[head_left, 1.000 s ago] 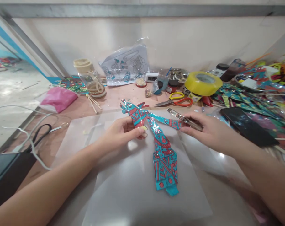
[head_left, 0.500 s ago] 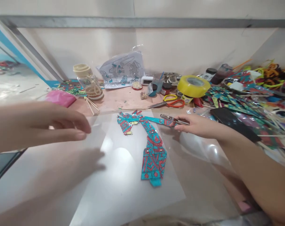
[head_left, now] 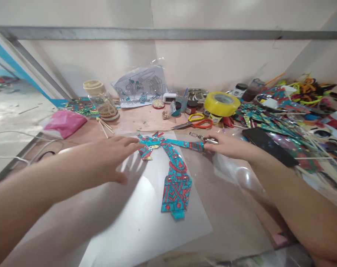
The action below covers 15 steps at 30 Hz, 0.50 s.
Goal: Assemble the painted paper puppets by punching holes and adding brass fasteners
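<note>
A jointed flat puppet [head_left: 177,185], turquoise and red with dark lines and a shiny surface, lies on a translucent white sheet [head_left: 129,237]. Its head end points left, and a narrow arm-like strip reaches right. My left hand [head_left: 112,155] hovers low at the head end, fingers stretched out and thumb apart; the fingertips overlap the edge of the head, and I cannot tell whether they touch. In my right hand [head_left: 222,144] is a slim silver metal tool [head_left: 198,137], its exact kind unclear. The same hand is at the strip's right end, thumb beside it.
Scissors [head_left: 193,123] with yellow and orange handles lie behind the puppet. Yellow tape [head_left: 222,104] rests on small jars. A black phone [head_left: 268,146] and a heap of coloured strips [head_left: 265,116] are on the right. A lidded bottle [head_left: 101,100] and pink bag [head_left: 65,123] stand left.
My left hand let go of the puppet's head, swung away left, then came back over it, open. The puppet's head now lies down on the sheet. The right hand keeps the silver tool.
</note>
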{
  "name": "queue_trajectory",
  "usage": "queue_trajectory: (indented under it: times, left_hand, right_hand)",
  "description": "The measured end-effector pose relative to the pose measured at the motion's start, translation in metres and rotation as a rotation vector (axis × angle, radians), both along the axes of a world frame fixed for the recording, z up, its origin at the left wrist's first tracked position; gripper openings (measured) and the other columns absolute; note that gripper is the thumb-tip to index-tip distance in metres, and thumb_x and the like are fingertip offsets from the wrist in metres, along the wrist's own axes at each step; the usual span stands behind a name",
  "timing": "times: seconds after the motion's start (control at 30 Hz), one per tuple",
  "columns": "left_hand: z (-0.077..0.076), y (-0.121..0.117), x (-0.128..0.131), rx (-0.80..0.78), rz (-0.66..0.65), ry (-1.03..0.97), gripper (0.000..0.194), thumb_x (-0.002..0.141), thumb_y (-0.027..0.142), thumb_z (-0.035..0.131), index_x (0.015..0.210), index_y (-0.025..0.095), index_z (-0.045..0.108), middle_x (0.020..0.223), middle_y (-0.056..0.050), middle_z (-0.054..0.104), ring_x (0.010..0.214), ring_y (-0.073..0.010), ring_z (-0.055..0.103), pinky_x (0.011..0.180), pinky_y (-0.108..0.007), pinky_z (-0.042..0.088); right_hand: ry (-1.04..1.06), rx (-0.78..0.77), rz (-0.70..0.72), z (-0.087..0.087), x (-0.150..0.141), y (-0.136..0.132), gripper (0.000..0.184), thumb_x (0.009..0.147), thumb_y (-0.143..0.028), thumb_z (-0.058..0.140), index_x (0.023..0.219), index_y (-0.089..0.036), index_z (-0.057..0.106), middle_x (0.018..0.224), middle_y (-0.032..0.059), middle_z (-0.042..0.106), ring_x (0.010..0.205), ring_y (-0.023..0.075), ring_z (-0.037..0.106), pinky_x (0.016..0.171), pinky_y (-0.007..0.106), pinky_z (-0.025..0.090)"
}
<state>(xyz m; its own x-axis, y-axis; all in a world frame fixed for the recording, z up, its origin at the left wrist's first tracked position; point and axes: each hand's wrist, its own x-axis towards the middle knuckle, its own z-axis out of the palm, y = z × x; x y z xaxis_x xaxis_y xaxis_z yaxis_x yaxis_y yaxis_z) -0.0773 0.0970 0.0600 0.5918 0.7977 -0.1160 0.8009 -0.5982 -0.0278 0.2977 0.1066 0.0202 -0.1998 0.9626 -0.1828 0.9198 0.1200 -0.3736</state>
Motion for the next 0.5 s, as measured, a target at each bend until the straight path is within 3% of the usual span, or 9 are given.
queue_trajectory:
  times: [0.03, 0.1, 0.17, 0.27, 0.37, 0.43, 0.5]
  left_hand:
    - [-0.009, -0.003, 0.005, -0.009, 0.003, 0.113, 0.100, 0.051, 0.033, 0.091, 0.141, 0.028, 0.051, 0.151, -0.011, 0.047, 0.128, -0.0346, 0.052, 0.103, -0.041, 0.042]
    - [-0.027, -0.007, 0.007, 0.022, 0.155, 0.288, 0.119, 0.050, 0.034, 0.092, 0.152, 0.016, 0.034, 0.158, -0.024, 0.027, 0.137, -0.0463, 0.038, 0.103, -0.051, 0.042]
    - [-0.042, -0.007, 0.001, -0.030, 0.286, 0.333, 0.126, 0.055, 0.044, 0.089, 0.156, 0.008, 0.021, 0.159, -0.030, 0.018, 0.135, -0.0494, 0.040, 0.098, -0.052, 0.045]
    - [-0.062, -0.006, -0.005, -0.045, 0.277, 0.263, 0.117, 0.071, 0.063, 0.074, 0.155, 0.002, 0.019, 0.157, -0.032, 0.020, 0.128, -0.0463, 0.051, 0.098, -0.048, 0.047]
    - [-0.076, -0.008, 0.002, 0.138, 0.219, 0.212, 0.108, 0.080, 0.068, 0.061, 0.153, -0.002, 0.022, 0.155, -0.036, 0.023, 0.127, -0.0476, 0.051, 0.099, -0.050, 0.046]
    - [-0.077, -0.010, 0.011, 0.183, 0.208, 0.200, 0.105, 0.081, 0.070, 0.057, 0.153, 0.001, 0.023, 0.154, -0.036, 0.024, 0.118, -0.0480, 0.058, 0.094, -0.051, 0.049]
    - [-0.066, -0.009, 0.017, 0.154, 0.204, 0.166, 0.100, 0.082, 0.070, 0.056, 0.154, 0.007, 0.026, 0.153, -0.033, 0.031, 0.106, -0.0446, 0.065, 0.087, -0.050, 0.051]
  right_hand:
    - [-0.001, -0.023, -0.003, 0.000, 0.000, -0.001, 0.040, 0.085, -0.044, 0.054, 0.113, -0.019, 0.068, 0.114, 0.0122, 0.069, 0.104, 0.0324, 0.064, 0.086, 0.042, 0.049]
    - [0.007, -0.040, 0.009, 0.000, -0.001, -0.001, 0.041, 0.085, -0.044, 0.055, 0.115, -0.020, 0.068, 0.118, 0.0120, 0.068, 0.108, 0.0330, 0.062, 0.088, 0.042, 0.048]
    - [0.034, -0.055, 0.023, 0.002, -0.001, -0.002, 0.042, 0.083, -0.046, 0.057, 0.115, -0.021, 0.068, 0.120, 0.0114, 0.068, 0.110, 0.0335, 0.061, 0.089, 0.041, 0.048]
    - [0.140, -0.163, 0.051, 0.005, -0.001, -0.002, 0.044, 0.083, -0.048, 0.060, 0.116, -0.021, 0.068, 0.112, 0.0098, 0.070, 0.100, 0.0309, 0.064, 0.080, 0.038, 0.050]
    - [0.297, -0.313, 0.104, 0.006, -0.001, -0.003, 0.046, 0.086, -0.050, 0.058, 0.120, -0.019, 0.064, 0.097, 0.0082, 0.071, 0.086, 0.0251, 0.065, 0.071, 0.034, 0.050]
    - [0.379, -0.373, 0.132, 0.006, -0.002, -0.004, 0.045, 0.088, -0.050, 0.057, 0.119, -0.018, 0.063, 0.092, 0.0075, 0.071, 0.082, 0.0225, 0.064, 0.069, 0.033, 0.050]
    - [0.437, -0.396, 0.151, 0.005, -0.002, -0.004, 0.045, 0.088, -0.049, 0.057, 0.119, -0.018, 0.063, 0.092, 0.0073, 0.070, 0.083, 0.0215, 0.064, 0.069, 0.033, 0.051]
